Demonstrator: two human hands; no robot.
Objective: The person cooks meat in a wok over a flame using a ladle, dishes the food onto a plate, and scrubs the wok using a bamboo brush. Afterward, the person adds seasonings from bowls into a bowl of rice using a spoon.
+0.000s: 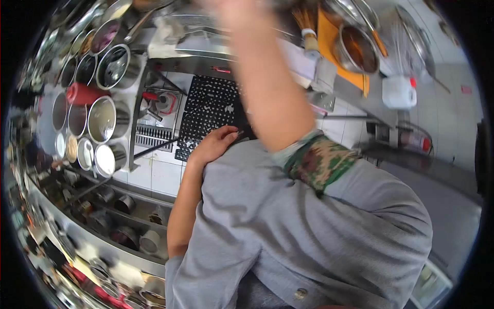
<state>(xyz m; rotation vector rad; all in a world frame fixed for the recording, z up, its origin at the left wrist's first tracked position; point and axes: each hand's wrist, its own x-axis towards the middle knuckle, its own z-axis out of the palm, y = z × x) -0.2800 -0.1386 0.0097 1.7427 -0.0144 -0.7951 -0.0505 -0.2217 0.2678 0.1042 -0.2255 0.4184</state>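
My left hand [217, 143] rests low in front of my grey shirt [257, 190]. Its fingers lie loosely extended, with nothing visible held in them. Stretched far forward, my right arm reaches over the steel counter edge. My right hand [229, 6] is smeared by motion and cut off by the top of the view, so its fingers and anything in them are hidden. A camouflage-patterned sleeve cuff [324, 160] wraps that arm near the elbow. A cream-coloured cloth [167, 37] lies on the counter left of the right hand.
Several steel pots [102, 119] and a red bottle [88, 93] stand at left. A steel bowl of brown liquid [358, 49], a bamboo brush [309, 36] and a white jug [399, 92] sit at right. A black perforated mat [206, 110] covers the floor.
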